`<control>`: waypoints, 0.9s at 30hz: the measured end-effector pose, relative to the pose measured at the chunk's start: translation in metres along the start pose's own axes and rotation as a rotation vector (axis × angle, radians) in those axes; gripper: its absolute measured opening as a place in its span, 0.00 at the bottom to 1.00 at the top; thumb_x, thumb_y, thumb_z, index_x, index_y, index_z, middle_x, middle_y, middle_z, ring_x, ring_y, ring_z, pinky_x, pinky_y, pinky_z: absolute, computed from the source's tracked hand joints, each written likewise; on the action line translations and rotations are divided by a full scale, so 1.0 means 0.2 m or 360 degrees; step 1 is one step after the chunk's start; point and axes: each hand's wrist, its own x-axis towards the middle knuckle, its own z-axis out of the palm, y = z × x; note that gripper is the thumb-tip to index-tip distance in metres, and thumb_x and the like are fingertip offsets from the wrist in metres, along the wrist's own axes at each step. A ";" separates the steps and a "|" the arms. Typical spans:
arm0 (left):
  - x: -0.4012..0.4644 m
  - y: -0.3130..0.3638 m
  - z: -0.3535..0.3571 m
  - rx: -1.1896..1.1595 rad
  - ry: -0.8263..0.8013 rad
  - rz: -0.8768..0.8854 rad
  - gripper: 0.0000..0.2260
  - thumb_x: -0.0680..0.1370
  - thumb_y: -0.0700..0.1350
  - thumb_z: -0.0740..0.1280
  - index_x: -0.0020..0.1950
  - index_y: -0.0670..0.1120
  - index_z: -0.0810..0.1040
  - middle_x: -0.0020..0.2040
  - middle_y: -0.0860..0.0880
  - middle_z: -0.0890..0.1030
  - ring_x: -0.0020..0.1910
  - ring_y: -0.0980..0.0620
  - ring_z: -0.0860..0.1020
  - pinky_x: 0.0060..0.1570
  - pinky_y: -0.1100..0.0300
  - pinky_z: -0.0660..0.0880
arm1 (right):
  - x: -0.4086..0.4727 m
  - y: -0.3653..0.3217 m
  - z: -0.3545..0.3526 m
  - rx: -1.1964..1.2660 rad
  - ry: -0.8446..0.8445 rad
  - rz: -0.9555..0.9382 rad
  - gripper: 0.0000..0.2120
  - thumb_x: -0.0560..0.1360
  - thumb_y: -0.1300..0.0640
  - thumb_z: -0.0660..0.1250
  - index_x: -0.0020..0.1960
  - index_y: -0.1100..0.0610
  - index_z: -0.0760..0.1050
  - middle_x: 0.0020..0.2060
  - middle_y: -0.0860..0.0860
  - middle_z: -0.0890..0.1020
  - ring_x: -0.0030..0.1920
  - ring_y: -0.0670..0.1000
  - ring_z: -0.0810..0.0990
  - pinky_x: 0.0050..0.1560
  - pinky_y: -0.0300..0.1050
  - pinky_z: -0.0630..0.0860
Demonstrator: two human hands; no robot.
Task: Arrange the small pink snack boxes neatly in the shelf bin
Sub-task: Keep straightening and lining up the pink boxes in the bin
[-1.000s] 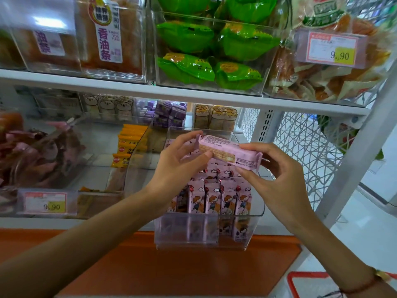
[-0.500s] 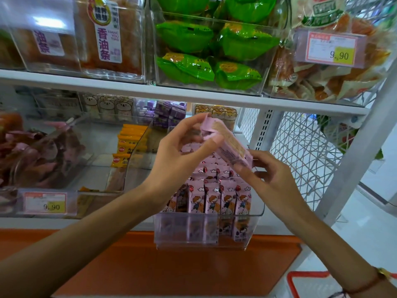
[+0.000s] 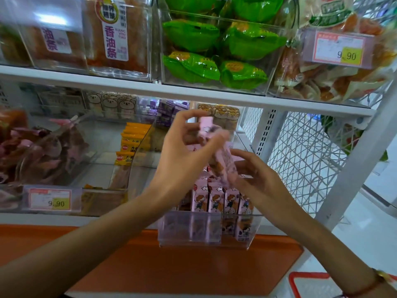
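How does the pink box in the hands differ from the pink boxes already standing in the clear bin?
The held pink box is tilted and motion-blurred, gripped by the left hand and right hand; the binned pink boxes stand upright and sharp, untouched. The held box is above the clear bin; the binned ones sit in a row behind its front wall, cartoon faces forward. Both share the pink packaging and look alike in size.
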 end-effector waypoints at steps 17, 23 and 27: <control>0.19 -0.15 0.04 0.0080 0.0027 -0.0281 0.09 0.73 0.48 0.73 0.49 0.48 0.78 0.46 0.49 0.84 0.44 0.53 0.82 0.45 0.64 0.81 | 0.02 0.09 -0.13 -0.0233 0.0791 0.0159 0.12 0.76 0.54 0.66 0.59 0.48 0.74 0.47 0.41 0.78 0.47 0.35 0.76 0.40 0.26 0.71; 0.43 -0.38 0.21 0.0458 0.0194 -0.0203 0.13 0.72 0.45 0.74 0.53 0.47 0.74 0.46 0.54 0.79 0.47 0.54 0.79 0.38 0.72 0.72 | -0.01 0.20 -0.11 -0.0382 0.0389 0.0396 0.18 0.79 0.54 0.62 0.68 0.50 0.64 0.56 0.44 0.74 0.47 0.34 0.73 0.35 0.24 0.70; 0.48 -0.51 0.25 0.0836 0.0131 -0.0158 0.16 0.72 0.48 0.75 0.56 0.45 0.75 0.47 0.53 0.77 0.46 0.55 0.74 0.37 0.70 0.69 | -0.02 0.22 -0.11 -0.0404 0.0368 0.0352 0.16 0.80 0.54 0.60 0.67 0.48 0.65 0.57 0.44 0.76 0.46 0.33 0.74 0.35 0.21 0.69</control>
